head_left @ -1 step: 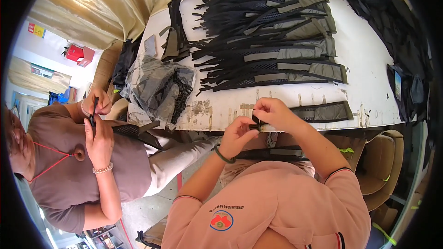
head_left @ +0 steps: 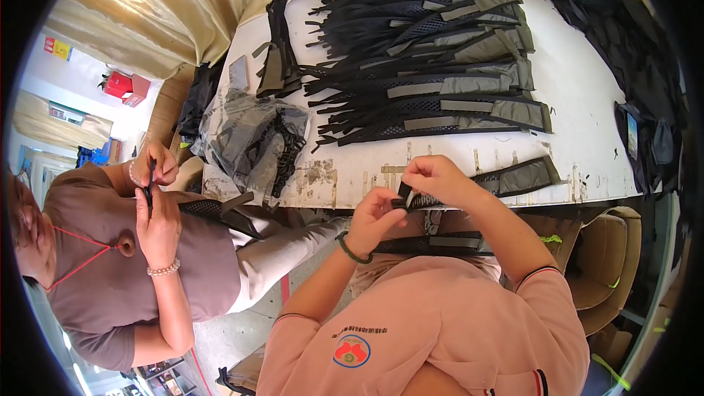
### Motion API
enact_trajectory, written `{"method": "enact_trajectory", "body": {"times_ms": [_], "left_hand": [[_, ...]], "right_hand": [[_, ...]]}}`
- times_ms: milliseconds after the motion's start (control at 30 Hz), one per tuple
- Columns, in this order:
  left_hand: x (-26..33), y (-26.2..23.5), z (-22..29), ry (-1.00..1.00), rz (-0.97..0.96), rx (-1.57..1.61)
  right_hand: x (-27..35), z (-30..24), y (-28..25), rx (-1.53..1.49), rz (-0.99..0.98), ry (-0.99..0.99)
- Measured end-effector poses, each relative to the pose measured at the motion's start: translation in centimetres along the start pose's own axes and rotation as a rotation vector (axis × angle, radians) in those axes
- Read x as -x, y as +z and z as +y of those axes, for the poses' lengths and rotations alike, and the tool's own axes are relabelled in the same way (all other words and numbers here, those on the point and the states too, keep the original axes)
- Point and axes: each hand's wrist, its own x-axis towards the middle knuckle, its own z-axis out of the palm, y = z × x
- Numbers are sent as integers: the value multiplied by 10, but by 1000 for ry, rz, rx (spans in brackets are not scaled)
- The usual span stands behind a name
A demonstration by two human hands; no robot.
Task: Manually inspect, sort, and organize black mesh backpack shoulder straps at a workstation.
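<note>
At the table's near edge my left hand [head_left: 372, 221] is closed, thumb and fingers pinching a small black buckle [head_left: 399, 204]. Just right of it and slightly higher, my right hand [head_left: 434, 178] pinches a narrow black webbing strap [head_left: 404, 190] that runs down to the buckle. A padded shoulder strap [head_left: 519, 178], black mesh with a grey fabric end, lies beyond my right wrist and reaches toward my hands. My fingers partly hide the buckle. Another black and grey strap [head_left: 455, 243] lies across my lap.
Several similar straps [head_left: 469, 73] are piled on the white table [head_left: 587, 95]. A clear plastic bag [head_left: 242, 132] with black parts and a phone [head_left: 239, 73] are at its left. Black fabric [head_left: 623, 51] hangs at right, above cardboard boxes [head_left: 605, 249]. A co-worker [head_left: 139, 249] handles a strap at left.
My left hand has shifted slightly left with the buckle. More black webbing shows between my hands, and the shoulder strap's far end has tilted upward a little.
</note>
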Motion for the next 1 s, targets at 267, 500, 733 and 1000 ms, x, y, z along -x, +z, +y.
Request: {"method": "enact_trajectory", "body": {"times_ms": [267, 500, 733, 1000], "left_hand": [[86, -63, -49, -124, 408, -843], [-19, -27, 0, -423, 260, 462], [-70, -64, -46, -191, 473, 692], [-39, -53, -26, -130, 552, 350]], "right_hand": [[-12, 40, -103, 1270, 501, -338], [12, 25, -89, 1283, 434, -543], [80, 27, -113, 1272, 272, -485], [65, -2, -93, 1359, 311, -203]]}}
